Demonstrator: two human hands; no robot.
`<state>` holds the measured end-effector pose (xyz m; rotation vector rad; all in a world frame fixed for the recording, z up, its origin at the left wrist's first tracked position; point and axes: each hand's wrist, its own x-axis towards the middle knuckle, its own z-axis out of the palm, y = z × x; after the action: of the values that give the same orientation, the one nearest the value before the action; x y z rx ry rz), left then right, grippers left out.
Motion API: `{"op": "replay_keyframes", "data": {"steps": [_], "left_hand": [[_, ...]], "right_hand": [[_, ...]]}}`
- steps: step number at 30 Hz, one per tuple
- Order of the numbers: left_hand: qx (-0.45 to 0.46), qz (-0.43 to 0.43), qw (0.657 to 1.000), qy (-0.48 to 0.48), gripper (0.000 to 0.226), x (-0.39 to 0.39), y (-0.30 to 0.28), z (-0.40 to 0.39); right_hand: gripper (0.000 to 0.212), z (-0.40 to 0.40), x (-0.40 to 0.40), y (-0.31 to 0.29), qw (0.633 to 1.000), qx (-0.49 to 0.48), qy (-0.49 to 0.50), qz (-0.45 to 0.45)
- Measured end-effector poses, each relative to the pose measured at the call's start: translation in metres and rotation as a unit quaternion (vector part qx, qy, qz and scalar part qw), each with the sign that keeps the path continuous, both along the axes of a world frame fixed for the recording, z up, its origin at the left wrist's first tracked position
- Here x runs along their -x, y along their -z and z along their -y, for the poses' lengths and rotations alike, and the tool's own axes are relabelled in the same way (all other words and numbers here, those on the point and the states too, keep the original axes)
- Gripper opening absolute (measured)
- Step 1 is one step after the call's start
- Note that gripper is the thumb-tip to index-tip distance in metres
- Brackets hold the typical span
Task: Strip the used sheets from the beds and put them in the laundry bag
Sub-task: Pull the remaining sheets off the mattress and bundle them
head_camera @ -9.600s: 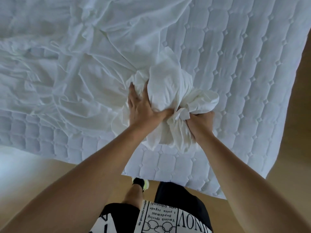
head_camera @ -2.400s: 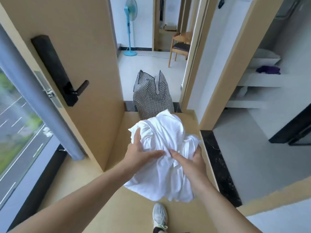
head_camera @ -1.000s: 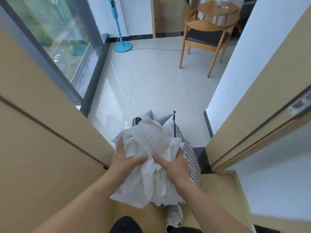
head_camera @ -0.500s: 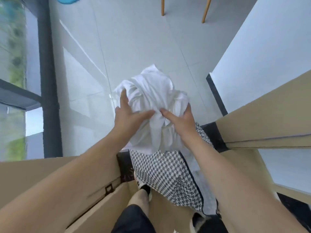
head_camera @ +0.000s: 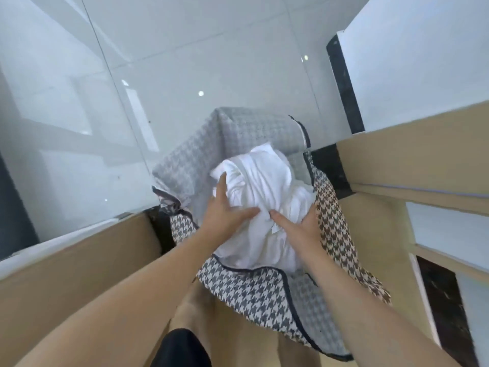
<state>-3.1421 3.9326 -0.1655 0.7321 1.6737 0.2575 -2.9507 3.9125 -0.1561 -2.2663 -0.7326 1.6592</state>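
Our left hand (head_camera: 225, 210) lies on the near-left side of the bundled white sheet (head_camera: 264, 186), fingers spread and mostly straight, thumb reaching right across the cloth; it presses w/o really clenching. Our right hand (head_camera: 299, 229) sits on the near-right side, thumb pointing left till it nearly meets the left thumb, the other fingers wrapped round the far side of the bundle & partly hidden (so we can't tell how tight they curl). Both forearms come in from the near edge.

The sheet is a crumpled wad sitting in the open mouth of the laundry bag (head_camera: 251, 287), a houndstooth-check fabric bag w/ dark piping along the rim. Its near wall sags toward us; the far flap (head_camera: 238, 133) stands up behind the sheet. Part of the wad rises above the rim.

Around the bag: glossy pale floor tiles (head_camera: 185, 62) on the far side, tan wood panels (head_camera: 66, 274) near left and right, a dark stone threshold strip (head_camera: 330, 165) at right, white wall (head_camera: 410, 49) far right.
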Motion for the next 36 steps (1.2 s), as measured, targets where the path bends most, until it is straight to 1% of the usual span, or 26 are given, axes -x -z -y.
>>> {"op": "replay_keyframes", "data": {"steps": [2, 4, 7, 9, 11, 13, 14, 15, 16, 17, 18, 19, 21, 23, 24, 25, 26, 27, 28, 29, 30, 31, 32, 33, 35, 36], "left_hand": [[0.064, 0.003, 0.998, 0.008, 0.121, 0.006, 0.01, 0.029], [0.095, 0.0, 0.995, 0.012, 0.12, 0.015, 0.017, 0.046], [0.136, -0.019, 0.99, 0.032, 0.119, 0.03, 0.027, 0.056], [0.163, -0.045, 0.983, 0.065, 0.116, 0.041, 0.035, 0.06], [0.171, -0.084, 0.973, 0.127, 0.104, 0.052, 0.042, 0.063], [0.18, -0.109, 0.962, 0.172, 0.091, 0.061, 0.045, 0.069], [0.181, -0.113, 0.961, 0.176, 0.084, 0.064, 0.046, 0.074], [0.174, -0.119, 0.962, 0.173, 0.078, 0.068, 0.046, 0.079], [0.157, -0.129, 0.965, 0.166, 0.072, 0.07, 0.045, 0.085], [0.132, -0.148, 0.968, 0.153, 0.065, 0.073, 0.044, 0.092], [0.101, -0.174, 0.97, 0.135, 0.058, 0.075, 0.043, 0.1], [0.074, -0.21, 0.968, 0.118, 0.052, 0.076, 0.041, 0.108], [0.046, -0.301, 0.948, 0.089, 0.049, 0.075, 0.041, 0.124], [0.078, -0.373, 0.925, 0.017, 0.062, 0.069, 0.043, 0.135], [0.113, -0.39, 0.913, -0.041, 0.073, 0.066, 0.045, 0.136], [0.145, -0.394, 0.902, -0.104, 0.085, 0.063, 0.049, 0.137], [0.174, -0.387, 0.89, -0.166, 0.095, 0.061, 0.055, 0.135], [0.199, -0.369, 0.88, -0.224, 0.099, 0.061, 0.062, 0.134], [0.219, -0.338, 0.871, -0.28, 0.097, 0.063, 0.071, 0.133], [0.234, -0.301, 0.865, -0.325, 0.087, 0.066, 0.077, 0.131], [0.243, -0.266, 0.864, -0.351, 0.069, 0.068, 0.082, 0.131], [0.244, -0.247, 0.868, -0.355, 0.049, 0.069, 0.083, 0.131], [0.241, -0.246, 0.876, -0.339, 0.033, 0.069, 0.082, 0.133], [0.232, -0.253, 0.887, -0.309, 0.023, 0.066, 0.077, 0.135], [0.203, -0.263, 0.908, -0.254, 0.018, 0.057, 0.062, 0.14], [0.188, -0.258, 0.916, -0.244, 0.017, 0.052, 0.055, 0.144]], "right_hand": [[0.106, 0.03, 0.004, 0.014, 0.997, 0.077, -0.029, 0.008], [0.116, 0.047, 0.013, 0.022, 0.99, 0.129, -0.046, 0.019], [0.123, 0.061, 0.025, 0.029, 0.984, 0.158, -0.075, 0.032], [0.126, 0.069, 0.028, 0.035, 0.976, 0.168, -0.131, 0.05], [0.127, 0.076, 0.031, 0.04, 0.954, 0.182, -0.227, 0.071], [0.124, 0.079, 0.033, 0.039, 0.932, 0.185, -0.303, 0.077], [0.115, 0.08, 0.033, 0.036, 0.93, 0.168, -0.316, 0.082], [0.1, 0.081, 0.03, 0.034, 0.935, 0.135, -0.311, 0.102], [0.083, 0.082, 0.026, 0.032, 0.942, 0.088, -0.294, 0.136], [0.07, 0.083, 0.022, 0.03, 0.946, 0.047, -0.268, 0.177], [0.065, 0.083, 0.017, 0.03, 0.945, 0.023, -0.243, 0.218], [0.064, 0.081, 0.014, 0.031, 0.939, 0.015, -0.228, 0.257], [0.073, 0.071, 0.008, 0.037, 0.922, 0.018, -0.215, 0.321], [0.086, 0.06, 0.001, 0.048, 0.922, 0.051, -0.179, 0.339], [0.088, 0.055, -0.003, 0.055, 0.925, 0.075, -0.159, 0.337], [0.085, 0.051, -0.007, 0.061, 0.927, 0.093, -0.152, 0.329], [0.074, 0.048, -0.01, 0.065, 0.929, 0.1, -0.157, 0.319], [0.058, 0.045, -0.014, 0.067, 0.93, 0.095, -0.169, 0.311], [0.041, 0.042, -0.018, 0.068, 0.931, 0.083, -0.18, 0.306], [0.031, 0.041, -0.022, 0.068, 0.932, 0.071, -0.181, 0.307], [0.028, 0.04, -0.026, 0.066, 0.933, 0.059, -0.174, 0.309], [0.027, 0.039, -0.029, 0.064, 0.937, 0.049, -0.164, 0.305], [0.024, 0.038, -0.03, 0.062, 0.943, 0.038, -0.157, 0.291], [0.027, 0.035, -0.028, 0.056, 0.949, 0.034, -0.158, 0.269], [0.064, 0.031, -0.02, 0.049, 0.953, 0.05, -0.195, 0.227], [0.073, 0.028, -0.016, 0.048, 0.95, 0.068, -0.215, 0.215]]}}
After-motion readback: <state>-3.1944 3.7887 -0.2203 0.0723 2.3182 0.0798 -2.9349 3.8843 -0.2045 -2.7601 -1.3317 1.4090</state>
